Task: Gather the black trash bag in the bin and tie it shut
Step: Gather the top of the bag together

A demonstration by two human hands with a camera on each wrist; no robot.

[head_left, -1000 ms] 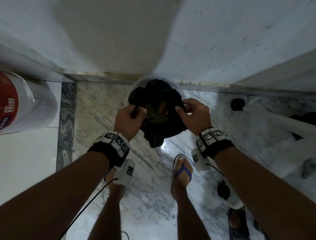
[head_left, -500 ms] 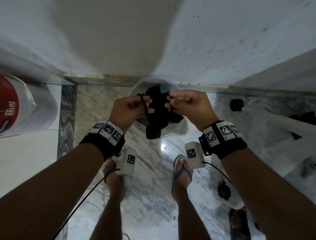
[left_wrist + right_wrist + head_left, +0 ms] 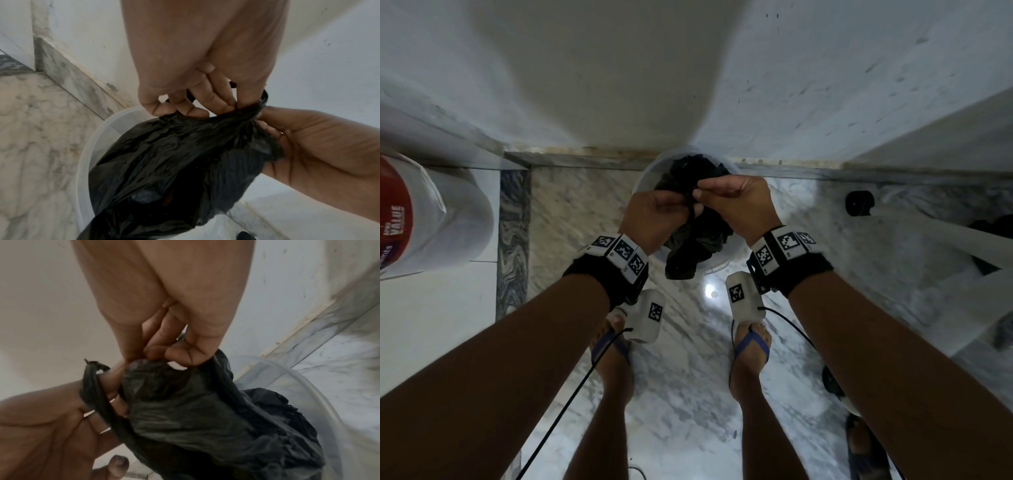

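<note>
- Fingers (image 3: 207,99) of the left hand (image 3: 650,219) curl down and pinch a gathered fold of the black trash bag (image 3: 695,236); in the left wrist view a thin twisted strand of the bag loops over them.
- Fingers (image 3: 185,356) of the right hand (image 3: 739,205) are clenched on the neighbouring bunch of plastic, knuckles bent, thumb pressed against it.
- Both hands meet just above centre of the head view, fingertips close together over the bag's neck, wrists apart, forearms reaching in from the lower corners.
- Each wrist carries a black band with printed markers and a white camera block (image 3: 645,315) hanging below, a cable trailing from it.
- The bag sits in the white bin (image 3: 647,178) against the foot of the wall, its upper part drawn up, one flap draped over the near rim.
- Whether a knot is formed cannot be told: the hands cover the neck.
- The bag's contents are too dark to make out.
- Two feet in blue-strapped sandals (image 3: 751,346) stand on the marble floor (image 3: 571,212) below the bin.
- At the left edge a white container with a red label (image 3: 393,219) is cut off.
</note>
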